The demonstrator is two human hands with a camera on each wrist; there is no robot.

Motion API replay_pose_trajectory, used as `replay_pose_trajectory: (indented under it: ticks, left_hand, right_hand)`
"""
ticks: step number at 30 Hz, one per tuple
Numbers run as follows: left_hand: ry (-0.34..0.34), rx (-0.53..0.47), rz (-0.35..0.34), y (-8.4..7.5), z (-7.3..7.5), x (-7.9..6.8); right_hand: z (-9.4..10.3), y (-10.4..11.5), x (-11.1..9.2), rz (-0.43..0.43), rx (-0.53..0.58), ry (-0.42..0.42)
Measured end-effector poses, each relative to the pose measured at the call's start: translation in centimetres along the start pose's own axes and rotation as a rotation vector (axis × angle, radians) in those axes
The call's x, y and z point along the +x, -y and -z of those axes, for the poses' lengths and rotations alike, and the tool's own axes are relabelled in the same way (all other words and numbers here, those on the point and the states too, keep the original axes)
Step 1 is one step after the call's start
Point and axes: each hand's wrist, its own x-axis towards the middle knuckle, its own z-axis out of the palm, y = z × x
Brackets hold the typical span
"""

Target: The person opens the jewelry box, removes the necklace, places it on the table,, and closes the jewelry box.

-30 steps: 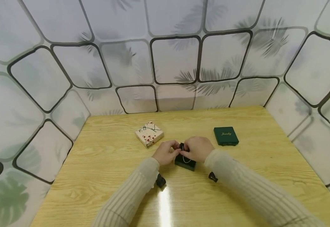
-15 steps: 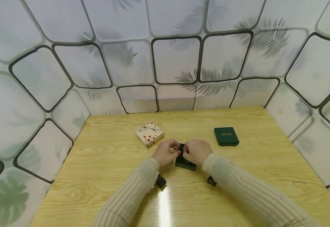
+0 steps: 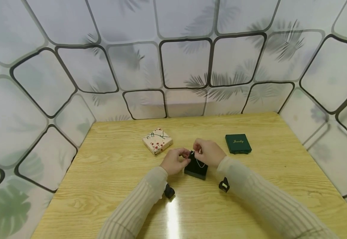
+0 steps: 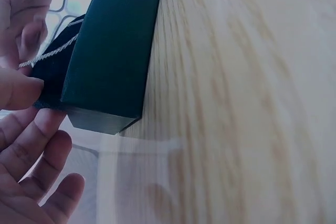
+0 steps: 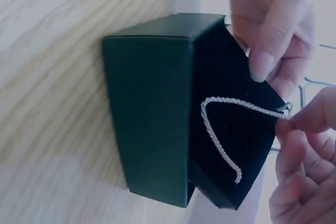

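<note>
The right hand (image 3: 210, 152) holds one end of the silver chain (image 5: 231, 100) in a narrow pinch between thumb and fingertips. The pinch point is at the outer edge of the black pad (image 5: 252, 148), with a small clasp-like piece just beside the fingertips. From the grip, the chain runs across the pad face toward the green box (image 5: 149, 119), bends near the box opening, and returns to the opposite side of the pad. Whether the chain continues behind the pad at that point cannot be told.

The left hand (image 3: 174, 161) grips the pad near its raised edge: the thumb bears on the face, the fingers lie behind. The chain lies beside the left thumb, apart from it. The pad is tilted out of the box opening; how far its lower edge seats inside is hidden.

The box rests on the wooden table (image 3: 102, 159), between the two forearms. Behind and to the left of the hands is a floral box (image 3: 157, 141). To the right is a flat green case (image 3: 238, 143) marked "Jewelry", well apart from the right hand.
</note>
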Motion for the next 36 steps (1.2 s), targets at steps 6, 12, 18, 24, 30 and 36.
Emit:
replay_pose_trajectory:
  ticks: [6, 12, 18, 24, 30, 36]
  left_hand:
    - [0.005, 0.014, -0.046, 0.1, 0.0, 0.0]
    - [0.014, 0.036, -0.041, 0.1, 0.0, -0.1]
    - [0.027, 0.040, -0.038, 0.0, 0.0, -0.1]
    - [0.043, 0.037, -0.042, -0.1, 0.1, -0.2]
    - [0.061, 0.043, -0.030, -0.4, 0.2, -0.1]
    - [0.073, 0.058, -0.025, -0.4, 0.0, -0.2]
  right_hand:
    - [0.4, -0.8, 0.5, -0.024, 0.190, 0.063]
    - [0.9, -0.9, 1.1, -0.078, 0.293, 0.076]
    - [1.3, -0.8, 1.7, -0.170, 0.413, 0.096]
    - [1.7, -0.8, 2.2, -0.243, 0.499, 0.062]
    - [2.2, -0.8, 2.6, -0.286, 0.517, 0.013]
    - [3.2, -0.6, 2.6, -0.379, 0.609, -0.032]
